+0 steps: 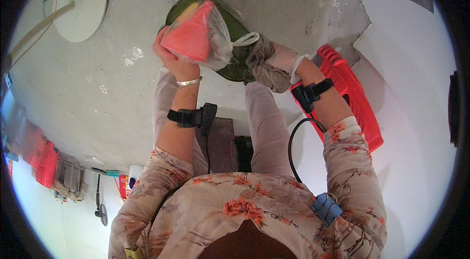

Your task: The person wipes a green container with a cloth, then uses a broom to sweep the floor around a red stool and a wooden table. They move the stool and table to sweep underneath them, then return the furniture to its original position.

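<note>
My left hand grips a clear plastic bag from its left side. Inside the bag, a pink triangular item shows beside something yellow. The bag's neck is tied in a knot that points right. On my right hand is a thin clear plastic glove, and a crumpled grey-brown cloth covers its fingers. The cloth is close to the knotted end; whether they touch, I cannot tell. Beneath both hands a dark green oblong tub stands on the floor, partly hidden by the bag.
A red plastic crate stands close by my right forearm, against the white wall. At the upper left is a round white base with a pole. Black straps with small devices circle both forearms, and cables run from them.
</note>
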A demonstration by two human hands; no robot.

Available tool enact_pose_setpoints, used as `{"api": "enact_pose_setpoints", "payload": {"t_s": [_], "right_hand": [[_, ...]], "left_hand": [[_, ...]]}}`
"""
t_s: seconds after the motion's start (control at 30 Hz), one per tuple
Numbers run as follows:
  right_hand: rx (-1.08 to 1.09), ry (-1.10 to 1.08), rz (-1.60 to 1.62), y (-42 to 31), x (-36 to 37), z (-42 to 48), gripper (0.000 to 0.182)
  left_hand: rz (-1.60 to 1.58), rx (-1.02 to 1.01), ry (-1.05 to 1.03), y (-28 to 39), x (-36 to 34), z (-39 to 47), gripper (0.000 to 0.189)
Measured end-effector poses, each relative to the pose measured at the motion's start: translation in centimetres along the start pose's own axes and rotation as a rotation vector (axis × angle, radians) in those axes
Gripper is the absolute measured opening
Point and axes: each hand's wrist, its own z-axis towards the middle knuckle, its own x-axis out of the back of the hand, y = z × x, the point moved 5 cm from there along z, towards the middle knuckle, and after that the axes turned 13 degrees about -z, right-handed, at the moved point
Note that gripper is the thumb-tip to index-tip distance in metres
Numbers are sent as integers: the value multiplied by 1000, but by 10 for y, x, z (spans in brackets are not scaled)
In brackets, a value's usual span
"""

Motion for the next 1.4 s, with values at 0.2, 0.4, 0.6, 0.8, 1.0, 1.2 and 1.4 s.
{"api": "enact_pose_setpoints", "payload": {"t_s": [0.2,0.4,0.6,0.8,1.0,1.2,1.4], "right_hand": [[-149,184,-519,6,38,-13,62],[-154,587,-538,-62,26,4,80],[-164,521,-657,-59,25,15,77],[-183,258,-683,-33,21,-6,71],[-446,200,-302,53,2,-47,66],[-361,501,-219,-11,-28,-53,76],[-367,591,-476,-30,-36,-36,79]], "left_hand": [[33,61,-4,12,0,2,46],[17,95,-12,11,3,0,44],[2,115,-14,11,2,-2,47],[-50,103,-9,8,3,0,35],[-63,131,-28,17,-3,1,37],[-88,140,-31,16,2,-1,37],[-77,131,-40,14,0,-1,37]]}}
